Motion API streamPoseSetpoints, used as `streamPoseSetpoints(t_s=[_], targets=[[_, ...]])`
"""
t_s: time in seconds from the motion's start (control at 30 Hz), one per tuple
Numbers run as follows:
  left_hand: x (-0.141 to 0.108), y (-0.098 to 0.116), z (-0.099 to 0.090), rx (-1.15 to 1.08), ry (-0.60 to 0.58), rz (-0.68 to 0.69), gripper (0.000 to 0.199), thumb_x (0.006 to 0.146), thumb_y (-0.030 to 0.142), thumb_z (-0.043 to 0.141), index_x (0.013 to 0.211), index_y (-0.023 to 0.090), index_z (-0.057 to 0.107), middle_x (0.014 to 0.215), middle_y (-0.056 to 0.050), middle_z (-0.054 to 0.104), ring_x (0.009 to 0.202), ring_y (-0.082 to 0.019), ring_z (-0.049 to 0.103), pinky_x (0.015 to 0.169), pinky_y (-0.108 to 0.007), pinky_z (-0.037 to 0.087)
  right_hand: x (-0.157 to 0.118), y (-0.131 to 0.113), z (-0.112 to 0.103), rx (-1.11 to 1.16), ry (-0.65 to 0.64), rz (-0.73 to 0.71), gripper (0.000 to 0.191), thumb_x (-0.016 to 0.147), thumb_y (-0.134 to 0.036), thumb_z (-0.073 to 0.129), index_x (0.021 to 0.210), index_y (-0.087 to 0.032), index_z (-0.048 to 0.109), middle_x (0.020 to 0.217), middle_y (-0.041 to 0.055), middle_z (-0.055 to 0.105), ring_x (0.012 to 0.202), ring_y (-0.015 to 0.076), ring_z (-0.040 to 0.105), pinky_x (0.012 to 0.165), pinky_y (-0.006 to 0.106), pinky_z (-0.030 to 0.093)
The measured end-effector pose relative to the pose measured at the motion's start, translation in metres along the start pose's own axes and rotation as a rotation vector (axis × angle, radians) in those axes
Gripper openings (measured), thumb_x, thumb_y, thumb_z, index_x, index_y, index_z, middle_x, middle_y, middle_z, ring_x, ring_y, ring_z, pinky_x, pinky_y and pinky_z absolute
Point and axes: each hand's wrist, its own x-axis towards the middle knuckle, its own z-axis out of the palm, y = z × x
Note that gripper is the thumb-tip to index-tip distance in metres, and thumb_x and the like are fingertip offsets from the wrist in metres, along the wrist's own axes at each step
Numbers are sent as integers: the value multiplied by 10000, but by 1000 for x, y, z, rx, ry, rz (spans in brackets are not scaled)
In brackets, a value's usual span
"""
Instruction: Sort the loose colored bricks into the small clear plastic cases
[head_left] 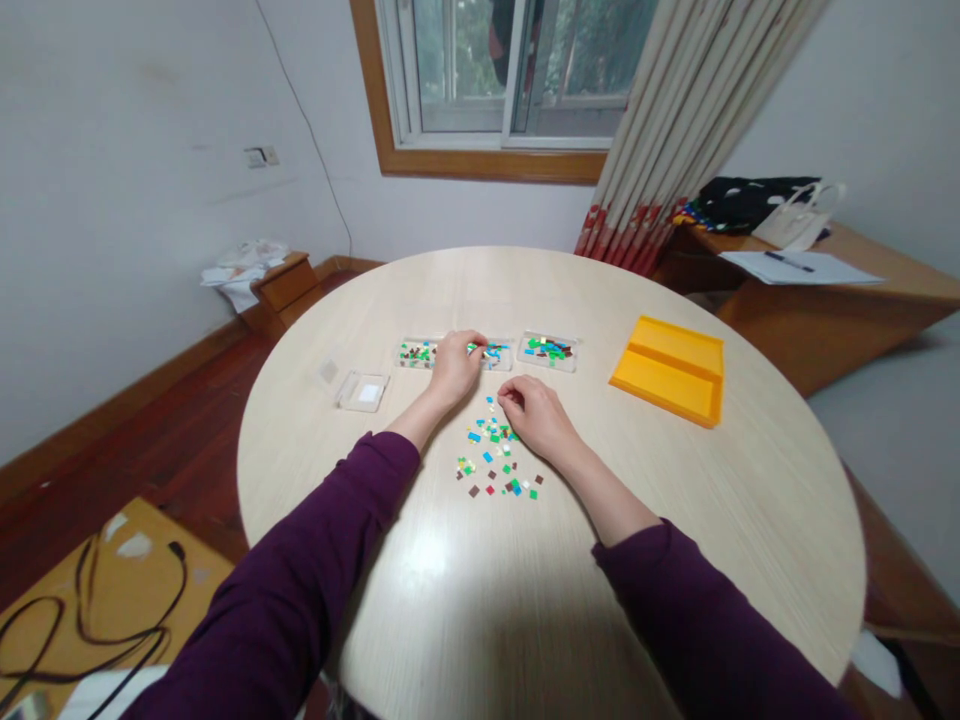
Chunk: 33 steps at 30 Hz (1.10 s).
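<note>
My left hand point(457, 366) is over a long clear box point(405, 364) of small coloured pieces, its fingers pinched together near the blue ones. Whatever sits between those fingertips is too small to name. To the right and nearer me, my right hand point(534, 412) has its thumb and fingers closed above the table; what it may hold is hidden. Beside and below it lies a loose scatter of small flat tiles point(487, 457) in green, blue, brown, white, yellow and red. A second clear box point(547, 352) holds mostly green, blue and brown pieces.
A yellow two-part tray point(666, 372) rests at the right of the round table point(675, 560). On the left is a small clear case point(362, 391) with a white square in it. A side desk point(862, 290) behind carries bags, paper and a pen.
</note>
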Motion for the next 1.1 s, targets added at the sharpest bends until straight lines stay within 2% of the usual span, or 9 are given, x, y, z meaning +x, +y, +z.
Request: streamPoseSetpoints(t_s=[0.13,0.27,0.33,0.5,0.6,0.87,1.1], targets=[[-2,-6,1,57,-29,26,131,815,105,593,831,161,711,896,-55,725,898,-207,613,880,-352,433,0,1,1,10,10,-13,76,762,-125,534,743,-186,576,759,41,607,736,176,558,727,307,439],[-12,-7,-7,77,2,146,108,812,117,606,830,164,702,951,-65,701,943,-210,589,909,-378,415,0,2,1,25,17,-22,84,751,-118,530,734,-185,577,753,38,610,732,173,565,728,307,445],[-21,-5,-14,61,-19,219,122,811,108,596,848,166,697,953,-65,684,952,-204,578,896,-370,425,1,2,1,30,14,-18,88,743,-112,530,727,-183,579,747,35,610,721,170,564,722,306,446],[-43,-1,-28,-10,-306,360,157,824,125,577,924,168,691,934,-60,673,932,-189,593,860,-348,458,1,1,1,35,17,-20,79,750,-125,535,719,-182,581,726,28,606,710,166,560,718,304,446],[-47,-3,-26,-7,-382,369,182,828,139,584,971,169,692,950,-69,672,934,-191,598,872,-357,462,1,1,1,28,16,-18,77,750,-125,540,723,-181,586,727,30,609,717,169,560,714,302,443],[-43,-8,-18,28,-402,383,136,809,82,585,818,154,700,822,-53,666,864,-177,607,840,-331,470,1,2,2,9,9,-19,82,747,-125,538,729,-183,593,730,29,608,724,168,562,715,298,441],[-44,-9,-16,107,-383,385,155,816,55,544,818,143,672,857,-68,649,888,-186,593,835,-328,471,1,1,1,10,9,-24,84,747,-125,531,721,-186,582,731,29,609,722,166,560,720,296,444]])
